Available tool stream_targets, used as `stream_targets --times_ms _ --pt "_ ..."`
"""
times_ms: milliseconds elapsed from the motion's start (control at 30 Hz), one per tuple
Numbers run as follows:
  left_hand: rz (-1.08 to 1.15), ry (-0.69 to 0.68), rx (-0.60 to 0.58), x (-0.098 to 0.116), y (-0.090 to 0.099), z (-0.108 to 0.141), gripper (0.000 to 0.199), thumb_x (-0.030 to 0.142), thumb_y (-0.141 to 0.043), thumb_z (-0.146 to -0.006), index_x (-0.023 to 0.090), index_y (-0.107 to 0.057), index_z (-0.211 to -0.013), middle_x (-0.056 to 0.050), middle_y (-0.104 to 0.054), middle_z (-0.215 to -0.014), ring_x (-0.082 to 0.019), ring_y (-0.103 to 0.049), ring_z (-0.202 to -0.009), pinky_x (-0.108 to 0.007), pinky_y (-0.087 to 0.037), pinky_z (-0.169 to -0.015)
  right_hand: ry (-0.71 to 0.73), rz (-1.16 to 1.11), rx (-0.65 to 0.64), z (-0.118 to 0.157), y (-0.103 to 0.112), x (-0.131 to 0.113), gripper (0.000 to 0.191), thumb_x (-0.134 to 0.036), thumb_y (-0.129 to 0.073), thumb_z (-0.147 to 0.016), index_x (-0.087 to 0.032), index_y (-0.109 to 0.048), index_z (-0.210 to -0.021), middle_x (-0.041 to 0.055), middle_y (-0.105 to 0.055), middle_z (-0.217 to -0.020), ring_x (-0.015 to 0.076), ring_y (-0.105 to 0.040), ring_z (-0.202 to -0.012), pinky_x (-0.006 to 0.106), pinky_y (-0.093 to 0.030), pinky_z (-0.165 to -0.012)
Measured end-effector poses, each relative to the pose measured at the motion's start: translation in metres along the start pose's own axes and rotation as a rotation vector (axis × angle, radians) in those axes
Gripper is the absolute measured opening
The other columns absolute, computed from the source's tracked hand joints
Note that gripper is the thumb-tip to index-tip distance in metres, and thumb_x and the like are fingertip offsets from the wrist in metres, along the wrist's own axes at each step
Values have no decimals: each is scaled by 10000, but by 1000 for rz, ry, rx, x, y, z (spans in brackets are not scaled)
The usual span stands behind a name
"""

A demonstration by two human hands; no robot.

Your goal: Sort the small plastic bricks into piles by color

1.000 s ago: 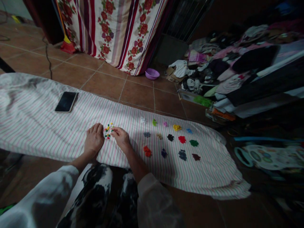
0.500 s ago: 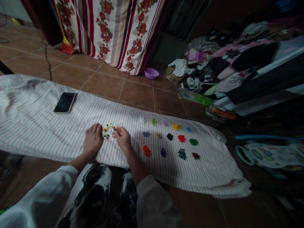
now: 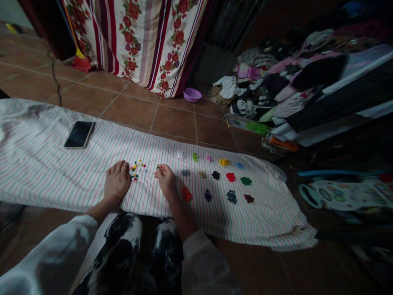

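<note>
My left hand (image 3: 117,181) lies flat on the striped cloth (image 3: 101,168), its fingers stretched out and holding nothing. Just right of its fingertips is a loose scatter of small mixed pieces (image 3: 135,166) in yellow, red, green, white and blue. Farther right, my right hand (image 3: 166,178) pinches a tiny dark green piece (image 3: 157,168) between thumb and finger, over the cloth. Beyond it, small heaps sorted by colour stand in rows, among them a grey heap (image 3: 186,173), an orange heap (image 3: 186,194), a red heap (image 3: 230,177) and a green heap (image 3: 246,181).
A phone (image 3: 80,134) rests on the cloth at the left. On the tiled floor beyond are a purple basin (image 3: 192,95), a red broom (image 3: 81,63) and a floral curtain (image 3: 147,45). Clothes (image 3: 273,78) are piled at the right.
My right hand has moved right, away from the mixed pieces, with the small green piece in its pinch. My left hand stays beside the pieces. The view has shifted slightly.
</note>
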State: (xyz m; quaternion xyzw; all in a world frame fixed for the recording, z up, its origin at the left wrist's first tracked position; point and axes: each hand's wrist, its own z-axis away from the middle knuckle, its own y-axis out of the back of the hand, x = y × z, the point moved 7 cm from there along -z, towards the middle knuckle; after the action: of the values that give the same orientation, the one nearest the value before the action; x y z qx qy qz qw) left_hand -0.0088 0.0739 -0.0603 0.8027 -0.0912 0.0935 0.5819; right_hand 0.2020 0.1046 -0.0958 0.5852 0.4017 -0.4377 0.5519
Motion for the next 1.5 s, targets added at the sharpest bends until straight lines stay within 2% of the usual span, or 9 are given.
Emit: stream_targets --times_ms 133,267,367,467,633,800,1133,1267,1500 --pt "-25 -14 2 1 1 0 389 236 -396 -923 145 -590 -1248 -188 -613 -1372 -331 -546 -1277 -494 -437 -1002 -26 14 39 3 20 -11 263 -296 -510 -889 -233 -695 -1064 -3 -749 -787 167 -759 -752 286 -615 -741" --pt "-28 -11 14 2 3 1 384 245 -388 -931 160 -594 -1243 -181 -612 -1370 -329 -565 -1241 -497 -441 -989 -78 -87 74 1 34 -9 230 -270 -534 -849 -215 -684 -1015 -4 -732 -757 153 -735 -668 255 -608 -627" --pt "-29 6 5 4 7 1 382 256 -391 -933 163 -604 -1237 -177 -614 -1362 -324 -572 -1225 -488 -449 -977 -60 -164 117 -1 47 -7 177 -296 -577 -824 -212 -660 -956 -6 -719 -771 146 -730 -678 227 -599 -570" --pt "-68 12 -62 8 11 1 407 263 -367 -950 140 -596 -1264 -170 -611 -1375 -322 -581 -1211 -481 -453 -978 -24 -168 165 0 68 -5 151 -309 -600 -815 -217 -646 -926 -6 -711 -772 146 -721 -672 221 -592 -549" --pt "-82 34 -111 13 17 0 440 273 -322 -973 108 -585 -1285 -191 -591 -1405 -356 -575 -1238 -516 -465 -995 15 -82 246 7 112 1 148 -321 -596 -839 -230 -639 -949 1 -723 -795 169 -727 -720 274 -608 -639" --pt "-62 56 -130 12 16 0 415 268 -358 -962 144 -586 -1286 -179 -579 -1427 -349 -568 -1272 -519 -464 -1024 72 40 356 9 161 15 228 -380 -548 -850 -207 -649 -959 44 -730 -846 190 -718 -740 311 -592 -675" --pt "-17 60 -153 13 17 -1 473 277 -319 -962 92 -570 -1319 -230 -549 -1452 -392 -549 -1302 -560 -445 -1032 109 333 603 31 278 33 376 -441 -514 -863 -189 -735 -1033 98 -747 -986 203 -690 -846 344 -568 -814" --pt "-14 67 -159 12 16 -1 470 281 -326 -955 89 -575 -1305 -232 -557 -1444 -408 -546 -1299 -586 -450 -1030 44 397 693 39 328 46 408 -446 -490 -833 -179 -750 -1000 92 -751 -943 213 -679 -841 353 -554 -827" --pt "-24 54 -134 12 16 0 450 267 -349 -948 137 -588 -1305 -211 -579 -1424 -395 -574 -1269 -591 -471 -1012 -174 605 861 42 413 67 453 -407 -459 -732 -144 -719 -994 118 -743 -907 253 -667 -846 381 -530 -851"
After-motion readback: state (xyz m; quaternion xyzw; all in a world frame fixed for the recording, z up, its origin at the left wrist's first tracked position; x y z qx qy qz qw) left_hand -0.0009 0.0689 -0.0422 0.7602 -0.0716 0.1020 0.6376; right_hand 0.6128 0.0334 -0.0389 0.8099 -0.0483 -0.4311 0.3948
